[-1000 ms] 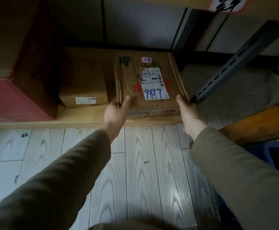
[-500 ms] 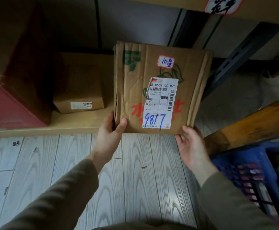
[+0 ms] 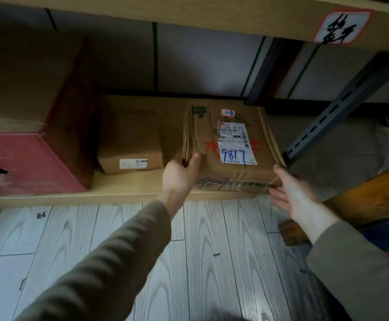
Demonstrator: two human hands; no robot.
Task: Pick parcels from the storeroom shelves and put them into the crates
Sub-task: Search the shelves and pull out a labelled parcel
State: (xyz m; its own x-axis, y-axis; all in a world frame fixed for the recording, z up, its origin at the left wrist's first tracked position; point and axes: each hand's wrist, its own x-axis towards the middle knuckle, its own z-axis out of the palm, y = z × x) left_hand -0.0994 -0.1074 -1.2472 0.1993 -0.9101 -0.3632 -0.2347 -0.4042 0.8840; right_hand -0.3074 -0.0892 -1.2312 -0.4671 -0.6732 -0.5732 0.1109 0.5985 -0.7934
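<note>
Two hands at a parcel on the shelf.
Left hand (image 3: 179,173) fingers clamp the parcel's (image 3: 230,167) near-left corner, thumb on top; right hand (image 3: 291,196) fingers (image 3: 278,198) spread straight, seemingly just touching its near-right corner. It lies flat on the shelf (image 3: 128,188).

Matt, creased cardboard parcel (image 3: 230,149) with glossy tape; pale wood shelf (image 3: 128,188); grey wood-grain floor (image 3: 188,251); dark metal brace (image 3: 341,107), upper right.

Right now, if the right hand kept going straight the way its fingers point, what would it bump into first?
The right hand would meet the cardboard parcel marked 9817, at its near right corner. The fingertips may be touching it, though depth is hard to judge.
</note>
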